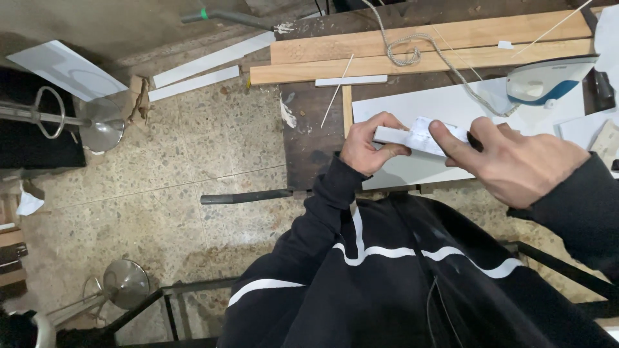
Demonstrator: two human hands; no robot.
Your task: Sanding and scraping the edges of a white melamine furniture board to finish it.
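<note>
A black jacket [387,283] with white stripes fills the lower view, nearest the camera. Above it, both hands meet over the near edge of the desk [309,138]. The left hand [367,147] is curled around the left end of a narrow white strip [412,137], thumb beneath and fingers over the top. The right hand [512,161] covers the strip's right part, its forefinger laid along the top and pressing down; a small dark object seems to sit under this hand, but what it is cannot be told. The strip is held level just above a white board [445,106] that lies flat on the desk.

Beyond the board rests a white and blue iron [548,80], its braided cord [412,51] looping over two long wooden planks [425,51] at the far side of the desk. A short white strip piece [351,80] lies just below the planks.

On the speckled floor [193,148] to the left lie two more white strips [206,71] and a white panel [64,69], near a metal stand [97,125]. A dark bar [245,196] runs along the desk's near edge.
</note>
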